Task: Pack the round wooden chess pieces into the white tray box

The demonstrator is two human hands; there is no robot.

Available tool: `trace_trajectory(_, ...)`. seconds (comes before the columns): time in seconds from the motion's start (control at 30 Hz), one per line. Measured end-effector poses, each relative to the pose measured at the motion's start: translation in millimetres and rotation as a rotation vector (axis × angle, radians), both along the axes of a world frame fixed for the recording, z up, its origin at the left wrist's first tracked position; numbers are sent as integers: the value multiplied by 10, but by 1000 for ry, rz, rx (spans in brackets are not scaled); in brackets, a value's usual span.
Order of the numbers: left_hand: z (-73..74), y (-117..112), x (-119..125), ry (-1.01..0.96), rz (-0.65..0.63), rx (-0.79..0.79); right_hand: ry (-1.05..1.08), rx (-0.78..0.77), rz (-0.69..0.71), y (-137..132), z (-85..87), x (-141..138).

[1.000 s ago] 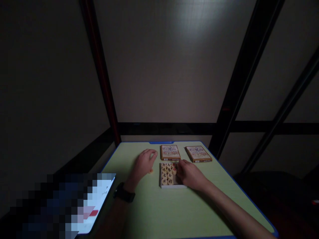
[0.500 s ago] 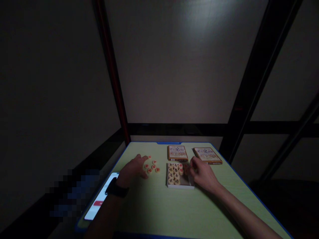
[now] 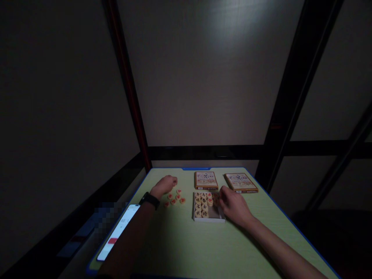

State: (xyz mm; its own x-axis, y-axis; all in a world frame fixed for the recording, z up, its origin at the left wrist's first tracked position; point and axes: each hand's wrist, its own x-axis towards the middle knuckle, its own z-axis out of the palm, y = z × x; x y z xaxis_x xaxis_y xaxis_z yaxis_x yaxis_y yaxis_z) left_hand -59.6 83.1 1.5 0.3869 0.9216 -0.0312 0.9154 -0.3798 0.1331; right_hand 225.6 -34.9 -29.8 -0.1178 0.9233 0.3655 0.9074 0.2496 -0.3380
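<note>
My left hand [image 3: 166,185], with a black watch on its wrist, is closed in a pinch just beyond a loose group of red-marked Chinese chess pieces [image 3: 178,197]. The piece at its fingertips is mostly hidden. On the right, a shallow white box [image 3: 209,220] holds rows of round pieces, black-marked ones [image 3: 198,207] on its left side and red-marked ones [image 3: 209,202] in a further column. My right hand [image 3: 234,204] reaches over the box's right wall, fingers bent together on a shadowed piece [image 3: 215,198] in the far right part.
Two flat printed boxes [image 3: 206,180] lie at the back of the green table [image 3: 180,244]. A lit phone [image 3: 116,236] lies along the left edge, partly under my left forearm. A wall stands behind the table.
My left hand has moved from beside the loose pieces to their far side, closing where the farthest one lay. A nearer piece has come into sight. My right hand stays at the box.
</note>
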Motion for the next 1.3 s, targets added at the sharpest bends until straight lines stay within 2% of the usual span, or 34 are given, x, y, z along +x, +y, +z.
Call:
trace_trajectory(0.2,-29,-120,70,-9,-53,-7,-32,-5,4,13,-18,-7)
trace_trajectory(0.73,133,-410,147,-56,-163,-25,-47,-5,25,0,-5,-13)
trace_trajectory(0.93,96,-538,176,42,-306,5,-54,10,21,10,-21,-7)
trace_trajectory(1.3,18,-498,219,109,-260,30,-33,13,42,3,-15,11)
